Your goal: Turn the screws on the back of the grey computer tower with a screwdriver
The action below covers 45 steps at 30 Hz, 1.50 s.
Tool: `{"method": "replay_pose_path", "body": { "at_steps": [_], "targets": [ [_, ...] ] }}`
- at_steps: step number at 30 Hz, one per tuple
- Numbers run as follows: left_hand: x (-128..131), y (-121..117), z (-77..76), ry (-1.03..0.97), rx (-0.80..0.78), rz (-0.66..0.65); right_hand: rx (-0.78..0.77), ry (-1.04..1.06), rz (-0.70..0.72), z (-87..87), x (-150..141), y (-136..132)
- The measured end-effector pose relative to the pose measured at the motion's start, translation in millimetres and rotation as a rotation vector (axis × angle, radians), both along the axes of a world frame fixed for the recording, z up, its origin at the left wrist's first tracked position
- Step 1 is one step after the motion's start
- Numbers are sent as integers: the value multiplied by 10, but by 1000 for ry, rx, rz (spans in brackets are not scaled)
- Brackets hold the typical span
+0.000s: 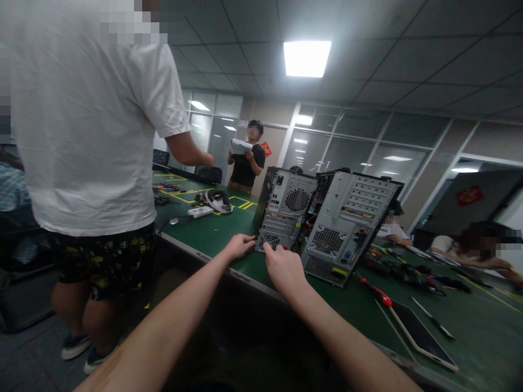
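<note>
Two computer tower cases stand on the green table (212,231), backs toward me. The nearer, smaller case (284,215) is black with a silver rear panel and fan grille. My left hand (241,245) rests at its lower left corner, fingers curled against the panel. My right hand (284,267) is closed at the bottom edge of the same rear panel, seen from the back; what its fingers pinch is hidden. The larger case (351,223) stands just to the right, untouched.
A person in a white shirt (90,120) stands close on the left. Another person (247,160) stands beyond the table holding paper. Seated people are at right. A red-handled screwdriver (378,294), a tablet (420,332), cables (408,272) and headphones (218,200) lie on the table.
</note>
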State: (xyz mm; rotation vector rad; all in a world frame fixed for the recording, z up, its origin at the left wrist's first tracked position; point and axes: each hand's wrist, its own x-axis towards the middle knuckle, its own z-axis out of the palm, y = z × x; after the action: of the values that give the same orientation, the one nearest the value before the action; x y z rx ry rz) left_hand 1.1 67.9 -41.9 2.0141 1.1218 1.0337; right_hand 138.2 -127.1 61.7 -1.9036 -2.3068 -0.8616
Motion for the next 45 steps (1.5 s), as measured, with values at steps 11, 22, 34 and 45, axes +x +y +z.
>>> {"method": "replay_pose_path", "body": {
  "at_steps": [11,22,34,45],
  "targets": [
    [-3,66,-72,-25,4,-15,36,-12,21,-28,-9,-3],
    [-5,-21,11,-14,-10,-11,87,7,13,33,73,3],
    [6,-16,8,-25,-27,-6,46,18,26,-1,100,11],
    [3,8,-16,-25,-27,-7,58,17,34,-3,90,29]
  ]
}}
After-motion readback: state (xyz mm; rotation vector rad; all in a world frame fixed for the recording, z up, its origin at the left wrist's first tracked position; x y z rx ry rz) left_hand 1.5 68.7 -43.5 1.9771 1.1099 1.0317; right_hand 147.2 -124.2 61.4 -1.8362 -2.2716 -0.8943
